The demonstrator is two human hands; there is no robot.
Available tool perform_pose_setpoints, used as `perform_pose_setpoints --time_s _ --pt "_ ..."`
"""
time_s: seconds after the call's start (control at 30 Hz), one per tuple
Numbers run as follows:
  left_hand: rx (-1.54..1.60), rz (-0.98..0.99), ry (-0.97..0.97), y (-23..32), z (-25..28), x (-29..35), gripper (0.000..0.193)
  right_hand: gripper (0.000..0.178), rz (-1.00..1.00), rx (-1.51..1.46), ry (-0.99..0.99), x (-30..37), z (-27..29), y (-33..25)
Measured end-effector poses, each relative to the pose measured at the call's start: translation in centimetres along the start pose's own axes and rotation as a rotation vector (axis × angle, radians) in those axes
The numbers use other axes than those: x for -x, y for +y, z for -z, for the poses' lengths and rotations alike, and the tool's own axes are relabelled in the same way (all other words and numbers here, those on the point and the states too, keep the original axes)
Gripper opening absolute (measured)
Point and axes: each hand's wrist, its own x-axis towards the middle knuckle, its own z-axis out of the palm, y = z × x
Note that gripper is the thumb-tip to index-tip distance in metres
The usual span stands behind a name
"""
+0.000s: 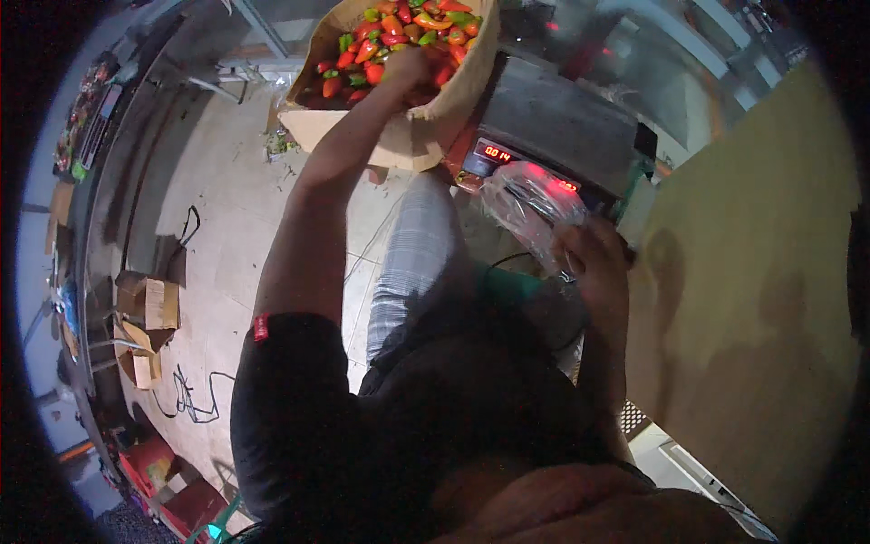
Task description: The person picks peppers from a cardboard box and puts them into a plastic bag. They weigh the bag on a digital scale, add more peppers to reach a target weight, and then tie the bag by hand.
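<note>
Gently sift your left hand (408, 71) through the peppers (370, 50) in the cardboard box (403, 145) at twelve o'clock; its fingers are buried, so I can't tell their hold. Your right hand (591, 254), curled around the plastic bag (518, 214) at two o'clock, should steady it.

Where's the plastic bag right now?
In the head view, right of centre, the plastic bag is in the right hand, by the scale.
</note>
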Motion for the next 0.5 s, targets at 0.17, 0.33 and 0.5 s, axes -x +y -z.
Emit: perform_pose_setpoints --time_s 0.17,0.33,0.5 --pt "0.454 -0.286 0.531 0.6 4.0 1.8 0.045 0.013 0.02 -0.07 0.078 0.9 1.7 1.2" --pt "0.905 -0.925 0.062 15.3 4.0 0.5 0.041 0.015 0.02 -0.058 0.182 1.4 2.1 0.5" --pt "0.514 -0.709 -0.098 24.1 -8.9 -5.9 0.027 0.017 0.138 0.184 0.048 1.2 4.3 0.9"
